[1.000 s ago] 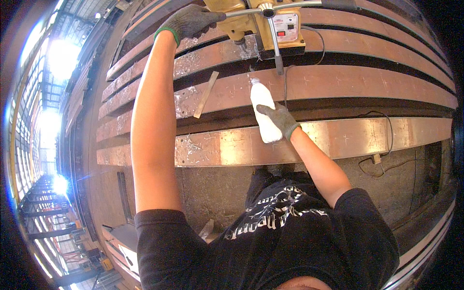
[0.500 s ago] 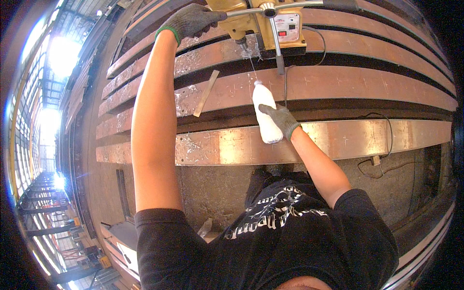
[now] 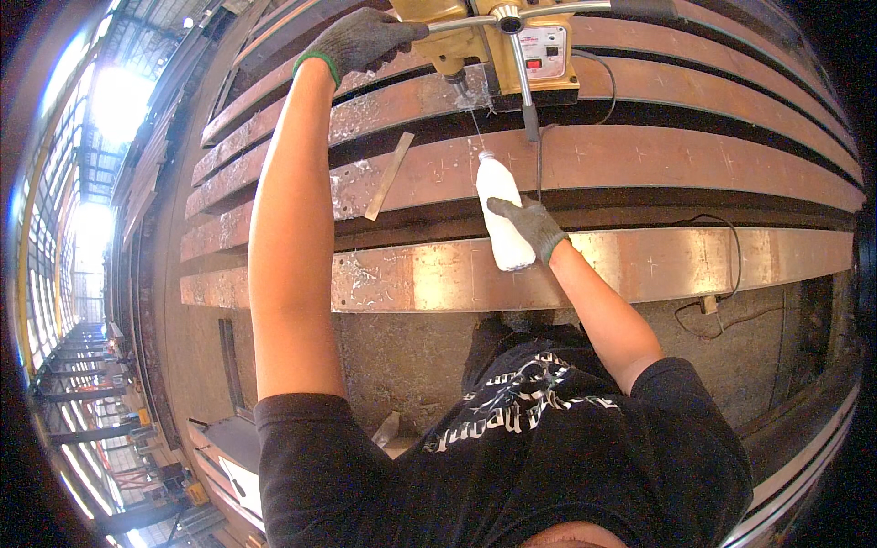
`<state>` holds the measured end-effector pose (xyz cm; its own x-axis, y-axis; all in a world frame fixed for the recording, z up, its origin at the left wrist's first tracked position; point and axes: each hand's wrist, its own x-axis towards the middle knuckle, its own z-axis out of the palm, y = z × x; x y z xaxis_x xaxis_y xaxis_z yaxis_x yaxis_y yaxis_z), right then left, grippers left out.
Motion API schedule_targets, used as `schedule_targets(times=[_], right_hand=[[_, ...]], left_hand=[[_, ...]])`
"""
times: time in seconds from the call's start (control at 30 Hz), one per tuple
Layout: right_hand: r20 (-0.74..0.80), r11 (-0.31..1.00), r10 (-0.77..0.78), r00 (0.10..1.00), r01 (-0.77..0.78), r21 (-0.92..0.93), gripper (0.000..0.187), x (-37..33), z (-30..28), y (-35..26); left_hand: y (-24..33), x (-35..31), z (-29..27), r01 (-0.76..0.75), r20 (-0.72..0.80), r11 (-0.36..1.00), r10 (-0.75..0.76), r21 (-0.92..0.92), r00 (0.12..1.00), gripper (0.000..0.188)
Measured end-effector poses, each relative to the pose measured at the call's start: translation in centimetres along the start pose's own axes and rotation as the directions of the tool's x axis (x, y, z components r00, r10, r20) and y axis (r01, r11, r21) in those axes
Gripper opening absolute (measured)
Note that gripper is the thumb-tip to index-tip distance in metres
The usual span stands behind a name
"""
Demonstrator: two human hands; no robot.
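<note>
A person (image 3: 585, 475) wears a black short-sleeved T-shirt (image 3: 676, 429) with white lettering (image 3: 493, 422) across the front and grey knitted gloves (image 3: 532, 226), the one on the left hand (image 3: 361, 42) edged in green.

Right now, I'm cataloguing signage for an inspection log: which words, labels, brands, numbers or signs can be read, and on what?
Black shirt: large white lettering, distorted by folds; not copied here.
White control panel: print too small to read.
White bottle: no print I can make out.
Steel bars: thin cross marks, not words.
</note>
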<state>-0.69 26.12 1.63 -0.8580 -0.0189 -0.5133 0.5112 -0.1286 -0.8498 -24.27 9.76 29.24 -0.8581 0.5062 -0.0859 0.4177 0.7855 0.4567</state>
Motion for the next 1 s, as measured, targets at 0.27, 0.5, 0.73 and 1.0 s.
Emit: schedule_targets(times=[0.27,0.5,0.73,1.0], right_hand=[[0.010,0.999,-0.011,1.000,0.011,0.041,0.071,0.5,0.0,0.2],[-0.006,1.000,0.007,1.000,-0.007,0.010,0.068,0.3,-0.1,0.0],[0.011,1.000,0.021,1.000,-0.021,0.021,0.071,0.9,-0.2,0.8],[-0.010,0.999,-0.036,0.999,0.036,0.008,0.069,0.0,0.0,0.2]], left_hand=[[-0.2,0.0,0.1,-0.013,0.003,0.999,0.013,-0.037,1.000,0.049],[2.6,-1.3,-1.0,0.191,0.048,0.972,-0.200,0.138,0.979,0.053],[0.5,-0.4,0.3,0.023,-0.024,1.000,-0.023,0.005,0.999,0.061],[-0.9,0.0,0.5,-0.037,-0.044,0.999,0.036,-0.011,0.998,0.060]])
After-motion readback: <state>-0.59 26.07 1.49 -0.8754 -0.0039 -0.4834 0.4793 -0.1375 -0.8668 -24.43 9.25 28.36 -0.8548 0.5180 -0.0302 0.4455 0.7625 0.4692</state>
